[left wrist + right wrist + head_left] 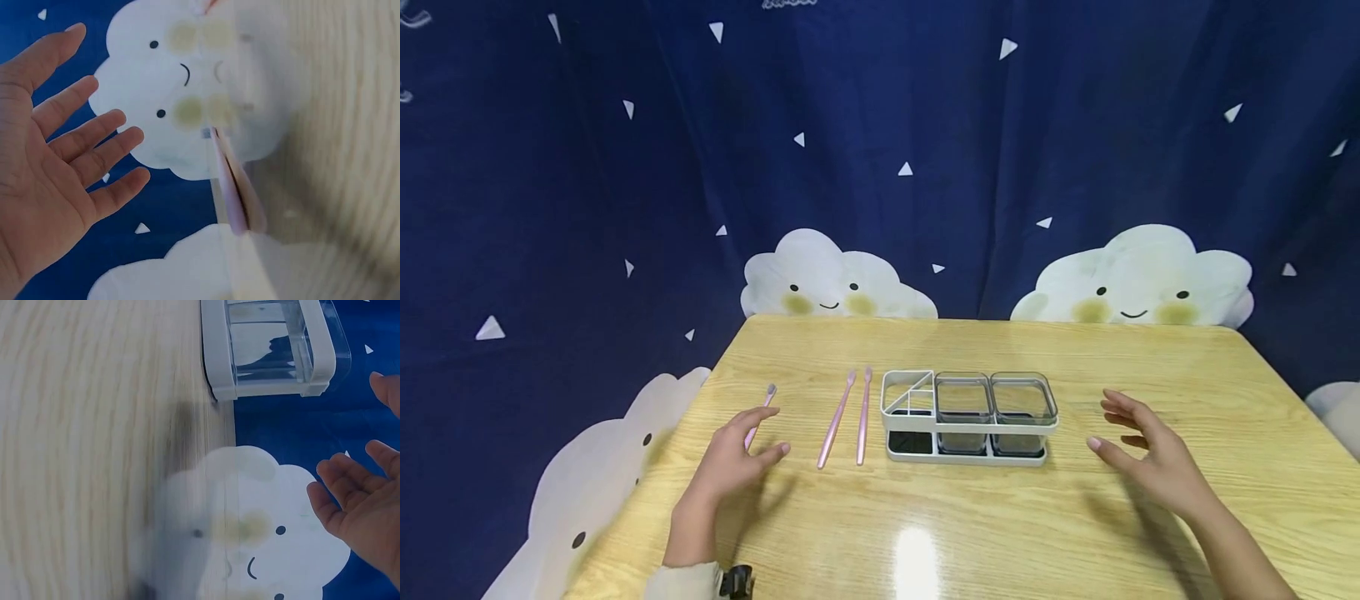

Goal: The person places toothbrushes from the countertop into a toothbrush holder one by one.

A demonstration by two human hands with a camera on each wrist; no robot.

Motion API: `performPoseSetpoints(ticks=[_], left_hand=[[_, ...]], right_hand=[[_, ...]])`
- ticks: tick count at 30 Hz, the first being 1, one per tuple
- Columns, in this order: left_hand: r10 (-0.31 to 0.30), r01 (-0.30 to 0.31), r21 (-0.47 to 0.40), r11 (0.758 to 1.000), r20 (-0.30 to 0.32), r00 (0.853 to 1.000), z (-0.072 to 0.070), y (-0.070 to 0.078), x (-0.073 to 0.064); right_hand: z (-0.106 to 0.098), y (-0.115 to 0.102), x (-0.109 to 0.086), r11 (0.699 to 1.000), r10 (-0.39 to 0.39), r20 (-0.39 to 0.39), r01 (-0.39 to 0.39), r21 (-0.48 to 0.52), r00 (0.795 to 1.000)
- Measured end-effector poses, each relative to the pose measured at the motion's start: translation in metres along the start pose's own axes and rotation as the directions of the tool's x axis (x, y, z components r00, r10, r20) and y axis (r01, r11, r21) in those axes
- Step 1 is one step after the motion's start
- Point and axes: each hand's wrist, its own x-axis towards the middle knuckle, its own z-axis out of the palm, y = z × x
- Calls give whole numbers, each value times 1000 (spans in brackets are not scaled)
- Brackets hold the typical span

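Note:
My left hand (726, 458) hovers above the table's left side with fingers spread, holding nothing. Behind it lies a pink toothbrush (770, 395), partly hidden by the fingers in the head view. Two more pink toothbrushes, one slanted (836, 425) and one straighter (863, 421), lie side by side to its right. At the middle stands a white toothbrush holder (910, 423) with a divided section on its left. Two clear cups, a left one (964, 404) and a right one (1024, 404), sit in its other slots. Right of the holder, my right hand (1153, 462) hangs with loosely bent fingers, gripping nothing.
A light wooden table (1000, 533) carries everything, its far edge close to a dark blue curtain (865, 100) with white clouds and triangles. The curtain also runs along the table's left side. A black band (737, 581) is on my left wrist.

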Motion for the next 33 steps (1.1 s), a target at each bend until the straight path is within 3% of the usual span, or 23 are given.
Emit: performPoseSetpoints(ticks=[3,8,13,18,24,33], left_hand=[[-13,13,-16,1000,-3,1000,-3,-6,1],[-91,92,-42,995,19,996,-11,-13,4],[-157,159,-65,985,38,987,-16,-20,6],[-199,206,-143,968,64,978,-19,-24,8],[-244,259,-208,943,96,965,-19,-28,11],[-277,305,-303,903,134,952,-15,-41,14]], right_hand=[[5,1,3,1000,-16,-2,16,22,1000],[13,-3,15,993,-51,15,50,103,999],[20,-4,26,975,-68,29,60,215,997],[30,1,32,950,-84,27,71,305,996],[40,9,37,901,-78,17,63,430,997],[50,13,45,826,-3,37,-18,563,999]])
